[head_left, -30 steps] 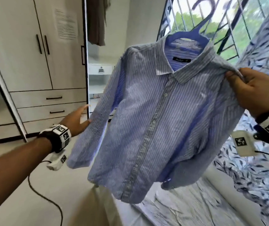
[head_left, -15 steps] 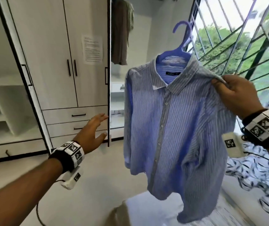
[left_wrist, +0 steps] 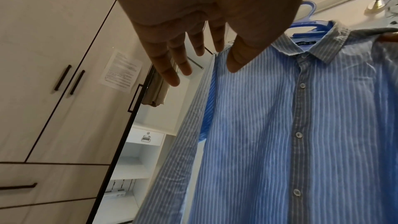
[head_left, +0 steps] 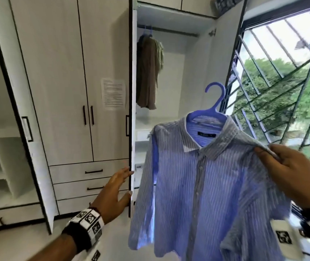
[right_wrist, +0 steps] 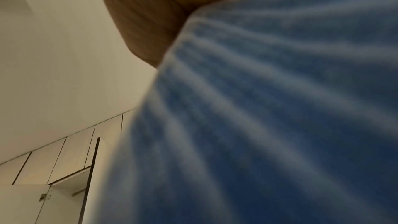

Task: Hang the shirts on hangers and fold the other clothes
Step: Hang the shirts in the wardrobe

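Swung closer to the open wardrobe (head_left: pixel 169 53) since a second ago, the striped shirt (head_left: pixel 206 185) hangs on its blue hanger (head_left: pixel 214 102), right hand (head_left: pixel 291 172) pinching its shoulder to carry it, left hand (head_left: pixel 112 193) open, fingers spread at the door edge.

We look up along our right hand (right_wrist: pixel 150 14), its skin filling the top of the view. Blurred, very close blue-and-white striped shirt fabric (right_wrist: pixel 269 117) spreads from the hand across the right and lower parts. How the fingers lie is hidden. At the left is a plain cream wall (right_wrist: pixel 60 67), and below it pale wooden wardrobe panels (right_wrist: pixel 56 164) with dark edges.
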The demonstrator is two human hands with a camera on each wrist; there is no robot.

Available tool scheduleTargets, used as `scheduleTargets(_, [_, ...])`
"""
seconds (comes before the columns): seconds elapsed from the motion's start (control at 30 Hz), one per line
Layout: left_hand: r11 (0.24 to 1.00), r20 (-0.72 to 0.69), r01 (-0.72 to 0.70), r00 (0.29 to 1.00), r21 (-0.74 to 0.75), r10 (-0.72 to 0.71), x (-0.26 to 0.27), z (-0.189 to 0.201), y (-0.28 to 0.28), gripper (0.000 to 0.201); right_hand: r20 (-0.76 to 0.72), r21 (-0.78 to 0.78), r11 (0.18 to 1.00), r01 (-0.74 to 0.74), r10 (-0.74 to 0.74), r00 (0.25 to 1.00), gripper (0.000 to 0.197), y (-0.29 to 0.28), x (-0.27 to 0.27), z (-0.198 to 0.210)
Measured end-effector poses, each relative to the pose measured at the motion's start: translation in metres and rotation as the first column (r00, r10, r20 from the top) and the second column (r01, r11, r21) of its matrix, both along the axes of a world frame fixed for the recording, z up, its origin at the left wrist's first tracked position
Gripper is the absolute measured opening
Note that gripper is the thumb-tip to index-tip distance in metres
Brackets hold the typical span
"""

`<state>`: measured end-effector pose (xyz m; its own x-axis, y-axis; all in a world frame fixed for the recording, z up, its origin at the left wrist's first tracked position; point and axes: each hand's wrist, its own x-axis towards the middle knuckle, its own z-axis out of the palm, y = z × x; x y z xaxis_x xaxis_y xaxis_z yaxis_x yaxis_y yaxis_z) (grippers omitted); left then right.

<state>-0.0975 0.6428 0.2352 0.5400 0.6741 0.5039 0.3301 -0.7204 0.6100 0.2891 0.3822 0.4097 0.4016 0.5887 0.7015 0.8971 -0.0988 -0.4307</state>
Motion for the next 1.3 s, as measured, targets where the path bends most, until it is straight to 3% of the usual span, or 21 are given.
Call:
scheduleTargets(0.23, [1.000,-0.032,0.008,0.999,-0.028,-0.009,0.024,0.002,0.041,0.065,-0.031,0.047,0.998,-0.036,0.037,0.999,0.038,0.031,0.020,0.000])
scheduleTargets(0.4, [1.000,-0.023,-0.019,1.000,-0.001,0.019,0.025,0.022,0.075,0.063,-0.048,0.074,0.997,-0.008,0.012,0.999,0.052,0.058,0.029,0.013])
scheduleTargets(0.6, [1.000,0.013,-0.021,1.000,-0.009,0.021,0.027,0.027,0.128,0.064,-0.169,0.086,0.996,0.028,-0.013,0.986,0.063,0.095,0.034,0.014])
scheduleTargets(0.8, [0.999,0.035,0.037,0.999,0.005,-0.037,0.022,0.017,0.231,0.062,-0.187,0.106,0.986,0.130,-0.109,0.976,0.058,0.185,0.003,0.029])
scheduleTargets(1.07, [0.994,-0.038,0.109,0.993,0.023,-0.108,0.009,0.003,0.369,0.067,-0.142,0.154,0.961,0.229,-0.208,0.968,0.075,0.308,0.003,0.033])
scheduleTargets(1.3, [0.981,0.002,0.191,0.982,-0.012,-0.191,0.062,-0.007,0.437,0.069,-0.096,0.141,0.937,0.320,-0.309,0.946,0.067,0.386,0.019,0.038])
